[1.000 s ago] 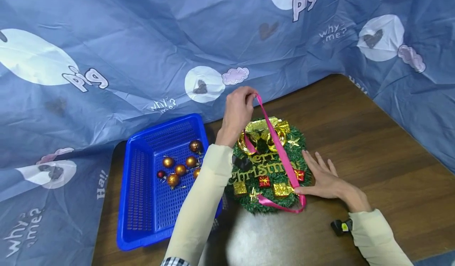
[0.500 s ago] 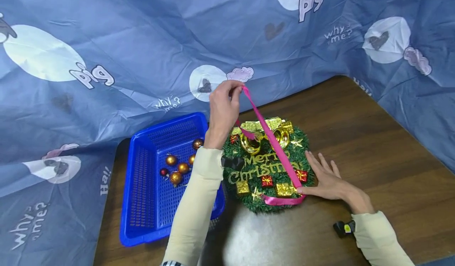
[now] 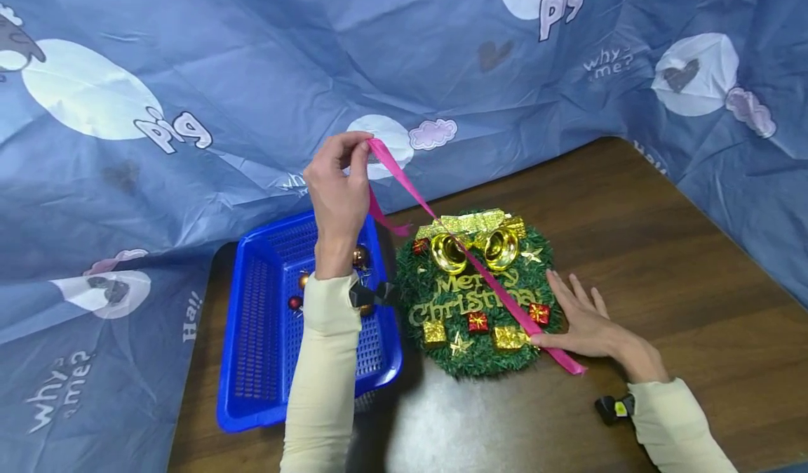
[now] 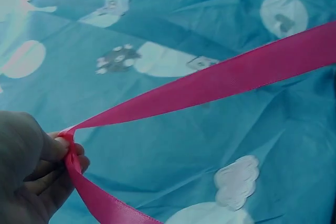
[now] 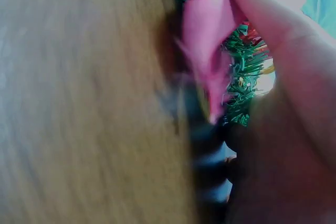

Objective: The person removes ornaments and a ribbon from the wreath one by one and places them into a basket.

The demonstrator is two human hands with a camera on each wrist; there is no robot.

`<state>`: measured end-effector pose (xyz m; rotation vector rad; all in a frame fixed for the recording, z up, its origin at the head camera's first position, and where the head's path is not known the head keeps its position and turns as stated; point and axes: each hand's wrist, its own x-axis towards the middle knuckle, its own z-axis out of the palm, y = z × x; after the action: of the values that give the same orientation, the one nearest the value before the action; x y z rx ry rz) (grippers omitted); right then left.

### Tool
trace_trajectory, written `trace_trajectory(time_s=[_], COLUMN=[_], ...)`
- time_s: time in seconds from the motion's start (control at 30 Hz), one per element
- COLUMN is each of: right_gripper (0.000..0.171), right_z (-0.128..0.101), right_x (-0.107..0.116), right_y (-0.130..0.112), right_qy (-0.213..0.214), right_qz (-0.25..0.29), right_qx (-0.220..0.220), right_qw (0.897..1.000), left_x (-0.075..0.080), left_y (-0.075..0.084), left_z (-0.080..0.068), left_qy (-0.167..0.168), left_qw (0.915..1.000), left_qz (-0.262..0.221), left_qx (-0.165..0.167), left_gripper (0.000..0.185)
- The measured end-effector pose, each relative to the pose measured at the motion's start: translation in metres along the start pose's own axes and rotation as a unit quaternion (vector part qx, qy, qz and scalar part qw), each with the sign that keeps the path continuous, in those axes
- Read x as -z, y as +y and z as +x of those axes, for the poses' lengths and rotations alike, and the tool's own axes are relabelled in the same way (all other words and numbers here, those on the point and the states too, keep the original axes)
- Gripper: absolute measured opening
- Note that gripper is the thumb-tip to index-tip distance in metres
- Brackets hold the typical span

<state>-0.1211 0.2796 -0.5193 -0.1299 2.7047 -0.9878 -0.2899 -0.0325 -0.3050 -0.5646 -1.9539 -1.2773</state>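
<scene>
A pink satin ribbon (image 3: 495, 288) stretches slantwise across a green Christmas wreath (image 3: 480, 365). My left hand (image 3: 339, 189), raised over the blue basket's back right corner, pinches it between thumb and fingers; a short end dangles below. The left wrist view shows the ribbon (image 4: 210, 87) creased at those fingertips. At the wreath's right rim my right hand (image 3: 590, 327) lies with its fingers spread and its thumb over the ribbon. Past that thumb a loose tail sticks out over the table, blurred in the right wrist view. Gold bells (image 3: 501, 248) and gold "Merry Christmas" lettering decorate the wreath.
Left of the wreath stands a blue plastic basket (image 3: 255, 350) with several small ornament balls (image 3: 294, 303), partly hidden by the left forearm. The wooden table (image 3: 682, 304) reaches right. Behind it hangs a blue printed cloth (image 3: 265, 94).
My left hand has moved left and up, drawing the ribbon along beneath the right thumb. The tail by the right hand, earlier a loop over the wreath's front, now sticks out short. The right hand stays put.
</scene>
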Motion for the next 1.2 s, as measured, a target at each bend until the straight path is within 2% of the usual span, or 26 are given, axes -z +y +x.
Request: trace_trajectory(time_s=[0.13, 0.23, 0.57, 0.7, 0.8, 0.93, 1.13, 1.2], right_gripper=[0.116, 0.116, 0.116, 0.115, 0.115, 0.115, 0.114, 0.114], right_z=[0.000, -0.001, -0.004, -0.004, -0.004, -0.003, -0.001, -0.001], right_x=[0.001, 0.002, -0.001, -0.002, -0.002, -0.002, 0.000, 0.001], right_y=[0.000, 0.000, 0.001, 0.001, 0.002, 0.000, -0.002, -0.003], right_qy=[-0.001, -0.002, -0.007, -0.007, -0.009, -0.011, -0.009, -0.009], right_qz=[0.002, -0.003, -0.002, -0.001, 0.000, 0.001, 0.001, -0.003], right_qx=[-0.001, -0.002, 0.000, 0.002, 0.001, 0.005, 0.014, 0.016], right_qw=[1.000, 1.000, 1.000, 1.000, 1.000, 1.000, 1.000, 1.000], left_x=[0.017, 0.027, 0.045, 0.054, 0.061, 0.070, 0.084, 0.089], left_y=[0.001, 0.001, 0.006, 0.013, 0.016, 0.020, 0.025, 0.025], left_z=[0.004, 0.006, 0.014, 0.020, 0.025, 0.032, 0.041, 0.044], left_qy=[0.023, 0.030, 0.038, 0.046, 0.058, 0.080, 0.112, 0.115], left_qw=[0.9997, 0.9995, 0.9993, 0.9986, 0.9973, 0.9953, 0.9920, 0.9921], left_qz=[0.004, 0.007, -0.001, -0.003, -0.004, -0.003, -0.015, -0.021], left_qx=[-0.003, 0.009, 0.008, 0.025, 0.045, 0.054, 0.056, 0.048], left_gripper=[0.012, 0.013, 0.013, 0.013, 0.012, 0.012, 0.011, 0.011])
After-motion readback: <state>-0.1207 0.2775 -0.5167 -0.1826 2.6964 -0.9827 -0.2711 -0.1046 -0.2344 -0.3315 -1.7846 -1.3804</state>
